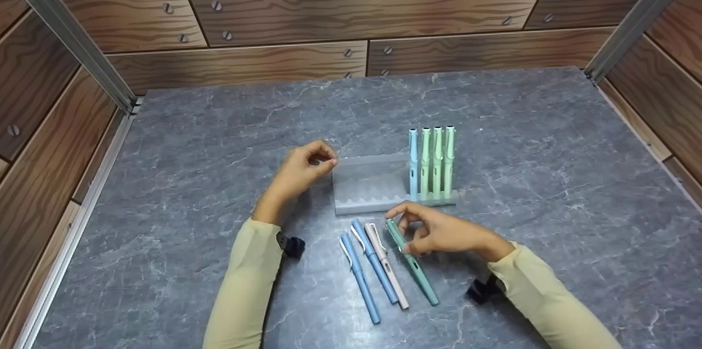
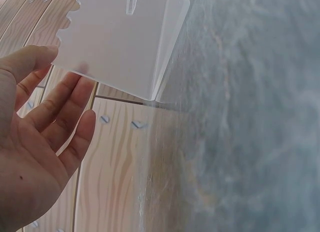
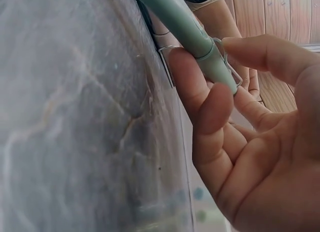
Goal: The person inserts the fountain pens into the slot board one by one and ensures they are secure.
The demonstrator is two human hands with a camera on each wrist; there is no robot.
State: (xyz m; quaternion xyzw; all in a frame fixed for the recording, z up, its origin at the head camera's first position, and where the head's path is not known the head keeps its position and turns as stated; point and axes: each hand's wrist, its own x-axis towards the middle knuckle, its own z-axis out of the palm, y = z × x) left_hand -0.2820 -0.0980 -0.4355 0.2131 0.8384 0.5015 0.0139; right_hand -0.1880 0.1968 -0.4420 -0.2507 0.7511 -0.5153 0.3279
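Note:
My left hand [image 1: 301,169] pinches the upper left corner of a frosted clear pen stand [image 1: 368,181], its thumb and index finger at the notched edge [image 2: 61,35] in the left wrist view. In the stand's right part, a light blue pen [image 1: 413,165] and three light green pens [image 1: 437,162] stand upright. In front of the stand, my right hand [image 1: 441,230] pinches a dark green pen [image 1: 421,277] near its clip end. The right wrist view shows thumb and fingers around this pen's cap [image 3: 217,72], with its clip beside the thumb.
Left of the green pen, two blue pens [image 1: 360,280] [image 1: 378,266] and a pale pinkish pen [image 1: 388,268] lie side by side on the grey marbled table [image 1: 219,135]. Wood-patterned walls [image 1: 285,14] and metal posts [image 1: 630,20] enclose the table.

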